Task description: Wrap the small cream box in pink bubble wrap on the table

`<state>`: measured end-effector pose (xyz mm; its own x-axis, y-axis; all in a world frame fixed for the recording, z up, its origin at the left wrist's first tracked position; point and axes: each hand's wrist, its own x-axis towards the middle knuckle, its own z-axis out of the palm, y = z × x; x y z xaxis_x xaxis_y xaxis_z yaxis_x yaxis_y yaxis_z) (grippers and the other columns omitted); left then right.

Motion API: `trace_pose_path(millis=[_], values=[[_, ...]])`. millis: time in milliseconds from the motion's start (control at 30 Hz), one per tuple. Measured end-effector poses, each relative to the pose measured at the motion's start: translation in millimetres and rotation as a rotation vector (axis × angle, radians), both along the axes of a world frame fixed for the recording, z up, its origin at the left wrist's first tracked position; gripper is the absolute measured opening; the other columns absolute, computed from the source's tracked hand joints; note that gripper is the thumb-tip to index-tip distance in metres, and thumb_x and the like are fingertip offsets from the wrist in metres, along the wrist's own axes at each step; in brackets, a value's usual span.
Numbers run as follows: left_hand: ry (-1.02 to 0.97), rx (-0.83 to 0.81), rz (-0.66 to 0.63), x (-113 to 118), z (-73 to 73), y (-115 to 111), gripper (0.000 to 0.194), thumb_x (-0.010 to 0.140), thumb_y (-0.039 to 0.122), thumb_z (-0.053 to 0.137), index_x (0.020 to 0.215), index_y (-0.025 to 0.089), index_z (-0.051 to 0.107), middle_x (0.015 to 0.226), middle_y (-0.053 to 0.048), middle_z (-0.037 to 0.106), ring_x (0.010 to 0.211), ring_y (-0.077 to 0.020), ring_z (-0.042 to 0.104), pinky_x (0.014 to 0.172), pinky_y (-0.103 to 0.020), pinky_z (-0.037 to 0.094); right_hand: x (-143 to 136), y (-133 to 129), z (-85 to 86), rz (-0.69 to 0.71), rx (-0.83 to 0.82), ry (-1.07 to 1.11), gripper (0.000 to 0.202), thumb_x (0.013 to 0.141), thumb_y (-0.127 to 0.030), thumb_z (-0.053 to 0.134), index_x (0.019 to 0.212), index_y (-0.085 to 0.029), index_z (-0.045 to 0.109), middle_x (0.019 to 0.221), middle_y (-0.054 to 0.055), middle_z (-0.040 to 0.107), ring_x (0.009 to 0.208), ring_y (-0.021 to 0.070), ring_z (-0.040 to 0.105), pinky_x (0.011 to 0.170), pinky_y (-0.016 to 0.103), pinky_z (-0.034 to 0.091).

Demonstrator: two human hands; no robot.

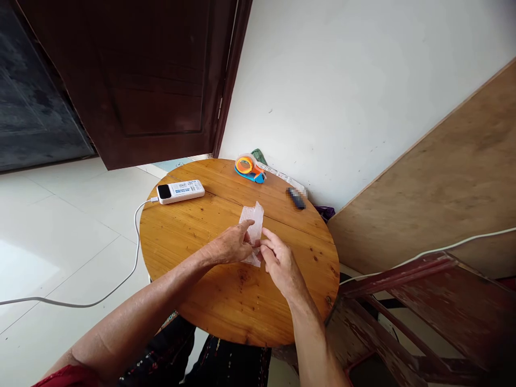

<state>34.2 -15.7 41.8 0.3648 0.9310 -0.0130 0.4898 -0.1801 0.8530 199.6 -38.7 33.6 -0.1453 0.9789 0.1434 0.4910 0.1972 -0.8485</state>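
A small piece of crinkled, translucent white plastic film (252, 215) is on the round wooden table (226, 317), partly covered by my fingers. My left hand (231, 245) holds it from the left, index finger stretched across the film and the other fingers closed at its middle. From the right, my right hand (281, 264) pinches the film's edge between thumb and fingers. The two hands' fingertips nearly meet there, so the exact grip is partly hidden. The film's lower end shows beneath my left fingers.
A white power bank (187, 191) with a white cable (137, 236) sits at the table's left. An orange-and-blue tape dispenser (250, 169) and a dark blurred object (296, 199) lie toward the back. A red-brown wooden chair (403, 274) stands right; a dark door (157, 80) is beyond.
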Motion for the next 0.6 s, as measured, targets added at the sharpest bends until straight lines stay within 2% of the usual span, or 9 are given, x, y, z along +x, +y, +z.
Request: trace_pose_path(millis=[100,233,333,433,533,600], values=[[-0.125,-0.028,0.033,-0.2,-9.7,-2.0,0.071,0.075,0.020,0.056,0.143,0.012,0.039,0.097,-0.004,0.063,0.068,-0.0122,0.056,0.063,-0.024,0.047,-0.7,-5.4,1.4,0.102,0.020,-0.077,0.054,0.085,-0.019,0.044,0.139,-0.016,0.043,0.107,0.009,0.073,0.085,0.0187,0.069,0.074,0.032,0.055],[-0.170,0.020,0.159,7.2,-25.2,-3.7,0.067,0.074,0.021,0.060,0.138,0.012,0.044,0.101,-0.004,0.057,0.066,-0.0094,0.050,0.062,-0.024,0.045,-2.4,-8.9,4.5,0.135,0.104,-0.265,0.062,0.083,-0.014,0.046,0.144,-0.017,0.037,0.115,0.010,0.070,0.093,0.0215,0.067,0.083,0.038,0.052],[-0.153,0.063,0.188,11.3,-33.0,-3.4,0.067,0.069,0.009,0.057,0.135,0.012,0.046,0.097,-0.002,0.055,0.063,-0.0080,0.046,0.063,-0.023,0.044,-0.4,-6.7,5.6,0.179,0.094,-0.234,0.063,0.083,-0.011,0.041,0.145,-0.018,0.035,0.114,0.010,0.070,0.087,0.0191,0.066,0.081,0.036,0.052],[-0.152,0.080,0.187,11.8,-35.9,-2.9,0.068,0.066,0.004,0.053,0.133,0.014,0.048,0.095,0.000,0.053,0.061,-0.0070,0.043,0.062,-0.023,0.042,4.6,-2.2,4.9,0.214,0.029,-0.090,0.059,0.084,-0.013,0.040,0.143,-0.017,0.036,0.114,0.010,0.069,0.073,0.0146,0.065,0.072,0.032,0.053],[-0.178,0.080,0.182,10.6,-37.3,-3.2,0.069,0.064,0.003,0.053,0.132,0.017,0.048,0.095,0.001,0.052,0.059,-0.0061,0.042,0.060,-0.022,0.041,11.7,-0.5,5.8,0.078,-0.009,0.060,0.049,0.088,-0.019,0.044,0.136,-0.016,0.043,0.109,0.009,0.069,0.060,0.0113,0.061,0.059,0.028,0.050],[-0.206,0.076,0.177,10.1,-38.8,-3.8,0.070,0.063,0.003,0.052,0.131,0.018,0.049,0.096,0.002,0.051,0.059,-0.0056,0.042,0.059,-0.021,0.041,15.7,-4.9,11.2,-0.047,0.038,0.128,0.040,0.089,-0.024,0.050,0.128,-0.017,0.050,0.099,0.006,0.070,0.058,0.0108,0.059,0.055,0.026,0.048]])
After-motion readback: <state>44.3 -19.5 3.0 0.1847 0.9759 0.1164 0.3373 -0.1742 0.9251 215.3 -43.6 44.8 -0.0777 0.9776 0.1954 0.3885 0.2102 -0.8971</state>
